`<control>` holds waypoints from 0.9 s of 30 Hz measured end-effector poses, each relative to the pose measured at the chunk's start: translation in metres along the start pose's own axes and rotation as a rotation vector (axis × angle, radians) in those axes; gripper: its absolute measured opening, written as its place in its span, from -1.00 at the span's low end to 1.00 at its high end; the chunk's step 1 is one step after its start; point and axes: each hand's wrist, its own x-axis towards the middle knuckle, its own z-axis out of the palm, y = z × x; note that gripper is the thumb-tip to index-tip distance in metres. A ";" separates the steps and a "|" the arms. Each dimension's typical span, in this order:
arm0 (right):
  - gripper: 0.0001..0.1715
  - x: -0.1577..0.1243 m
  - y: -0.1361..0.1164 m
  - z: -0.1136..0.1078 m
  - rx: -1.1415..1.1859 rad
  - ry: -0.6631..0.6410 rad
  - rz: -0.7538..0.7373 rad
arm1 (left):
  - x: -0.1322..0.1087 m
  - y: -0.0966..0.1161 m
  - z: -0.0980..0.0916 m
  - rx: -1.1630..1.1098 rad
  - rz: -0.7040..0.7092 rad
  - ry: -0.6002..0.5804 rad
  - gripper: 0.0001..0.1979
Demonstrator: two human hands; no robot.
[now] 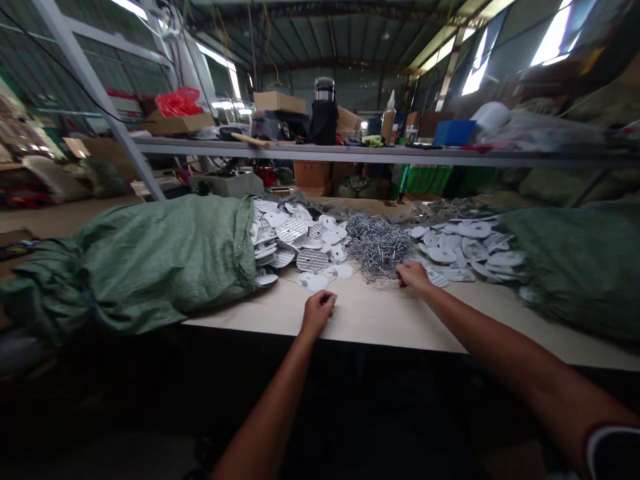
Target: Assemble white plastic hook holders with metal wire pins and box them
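My left hand (319, 313) is just above the front of the pale tabletop (280, 311), fingers curled together; whatever is in them, if anything, is too small to make out. My right hand (413, 275) has its fingertips pinched at the right front edge of a heap of small thin metal fasteners (377, 243). What it pinches is hidden. Beyond my left hand, flat white oval pieces (313, 281) lie on the table. A larger pile of grooved white oval plates (300, 237) stands left of the heap, and more white plates (460, 247) lie to its right.
A green woven sack (175, 257) lies at the left, open toward the white plates. Another green sack (575, 260) rests at the right. Across the back runs a raised shelf (300, 152) bearing a dark flask (325, 113), a bottle (389, 120) and a blue box (454, 132).
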 end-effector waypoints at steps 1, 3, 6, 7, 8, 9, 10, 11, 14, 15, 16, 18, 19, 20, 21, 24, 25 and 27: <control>-0.66 0.000 0.002 0.000 0.009 -0.013 0.033 | 0.000 0.000 0.000 -0.002 -0.002 0.002 -0.57; -0.65 -0.001 0.007 -0.002 0.016 -0.042 0.106 | -0.001 0.001 0.001 -0.004 -0.004 0.006 -0.58; -0.67 -0.001 0.012 -0.006 0.039 -0.070 0.161 | -0.001 0.001 0.001 0.005 -0.010 0.011 -0.61; -0.67 0.000 0.014 -0.007 0.048 -0.073 0.166 | -0.001 0.001 0.001 0.011 -0.013 0.013 -0.62; -0.69 0.000 0.015 -0.009 0.058 -0.071 0.166 | -0.001 0.001 0.001 0.016 -0.018 0.016 -0.63; -0.70 0.001 0.016 -0.010 0.068 -0.064 0.161 | -0.001 0.001 0.001 0.020 -0.022 0.019 -0.63; -0.72 0.001 0.017 -0.011 0.077 -0.060 0.154 | -0.001 0.001 0.001 0.023 -0.028 0.022 -0.64; -0.72 0.000 0.019 -0.011 0.085 -0.064 0.147 | -0.001 0.001 0.001 0.026 -0.035 0.025 -0.65; -0.72 -0.003 0.027 -0.009 0.101 -0.116 0.117 | -0.001 0.000 0.001 0.029 -0.058 0.034 -0.66; -0.71 -0.004 0.030 -0.008 0.107 -0.127 0.099 | -0.001 0.000 0.001 0.029 -0.068 0.038 -0.66; -0.70 -0.006 0.033 -0.006 0.112 -0.129 0.075 | -0.001 -0.001 0.001 0.029 -0.079 0.042 -0.66; -0.70 -0.008 0.040 -0.003 0.113 -0.120 0.011 | -0.001 0.000 0.001 0.029 -0.100 0.051 -0.66; -0.70 -0.009 0.044 -0.002 0.108 -0.117 -0.024 | -0.001 0.000 0.001 0.030 -0.112 0.057 -0.65; -0.71 -0.011 0.048 0.000 0.104 -0.115 -0.057 | -0.001 0.001 0.002 0.031 -0.125 0.065 -0.64; -0.71 -0.012 0.052 0.000 0.103 -0.110 -0.085 | -0.001 0.002 0.002 0.032 -0.140 0.072 -0.63; -0.62 -0.016 0.060 0.002 0.108 -0.095 -0.150 | 0.002 0.007 0.003 0.038 -0.190 0.091 -0.56; -0.59 -0.017 0.062 0.003 0.101 -0.093 -0.184 | 0.004 0.008 0.003 0.043 -0.205 0.100 -0.52; -0.53 -0.019 0.064 0.003 0.077 -0.086 -0.246 | 0.012 0.012 -0.001 0.069 -0.226 0.132 -0.44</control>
